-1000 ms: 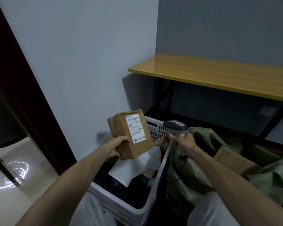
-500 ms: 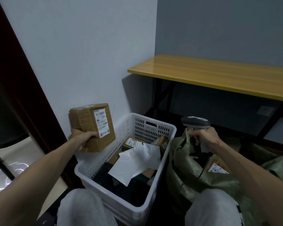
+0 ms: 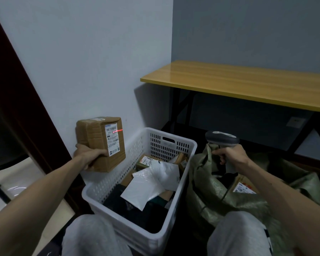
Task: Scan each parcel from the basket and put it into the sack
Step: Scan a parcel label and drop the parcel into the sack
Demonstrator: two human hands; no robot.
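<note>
White perforated plastic basket [image 3: 122,221] sits nearest, mailers [image 3: 142,189] inside, green woven sack [image 3: 211,193] just beside it. Left hand [image 3: 90,157] grips the brown cardboard parcel [image 3: 98,143] by its lower edge; right hand [image 3: 231,157] clasps the grey handheld scanner [image 3: 222,139] above the sack. Unlike half a second ago, a red laser line [image 3: 118,130] now crosses the white label [image 3: 112,143] above the left grip.

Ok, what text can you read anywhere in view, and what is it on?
No text is legible.
Side label on the cardboard box in the left hand: barcode and print, too blurred.
Top label on that box: too blurred.
Sticker on the brown parcel in the basket: too small.
Label on the boxed parcel in the sack: blurred.
</note>
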